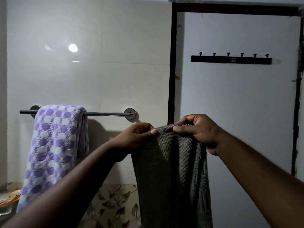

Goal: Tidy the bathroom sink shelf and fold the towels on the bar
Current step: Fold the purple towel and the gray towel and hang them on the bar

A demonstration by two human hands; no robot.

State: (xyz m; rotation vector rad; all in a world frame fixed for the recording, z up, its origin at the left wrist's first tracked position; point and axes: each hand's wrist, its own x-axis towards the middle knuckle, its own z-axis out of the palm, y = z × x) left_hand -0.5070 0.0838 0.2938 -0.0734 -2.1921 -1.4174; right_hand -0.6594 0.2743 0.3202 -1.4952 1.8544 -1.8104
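A grey textured towel (171,170) hangs down in front of me, held up by its top edge, to the right of and nearer than the bar. My left hand (136,137) pinches the top edge at the left. My right hand (197,130) grips the same edge at the right, fingers curled over it. A chrome towel bar (107,114) is fixed to the tiled wall. A purple towel with white and violet dots (56,145) is draped over the bar's left half.
A white door (238,104) in a dark frame stands at the right, with a black hook rack (231,59) on it. Leaf-patterned tiles (113,206) show low in the middle. Orange and white packaging (9,197) lies at the bottom left.
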